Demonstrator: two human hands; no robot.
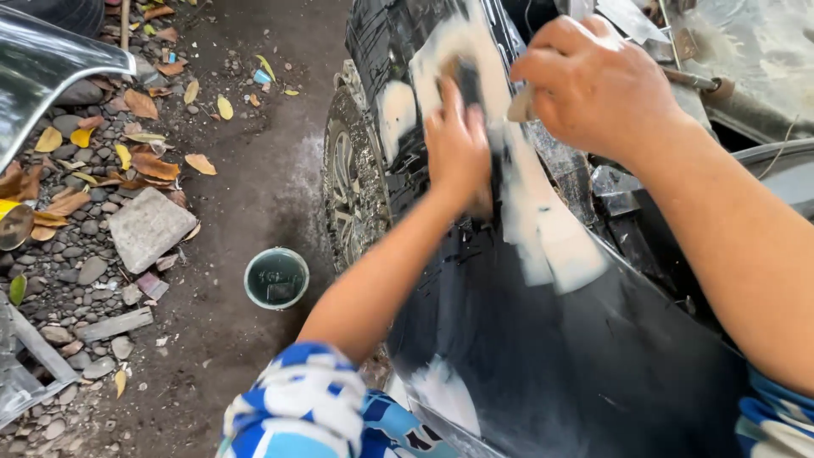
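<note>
Black car fender fills the right side above the front wheel, glossy but smeared with pale filler patches. Left hand presses a dark sanding block flat on it, fingers wrapped round it. Right hand curls round something pale, mostly hidden; the block's blurry too
</note>
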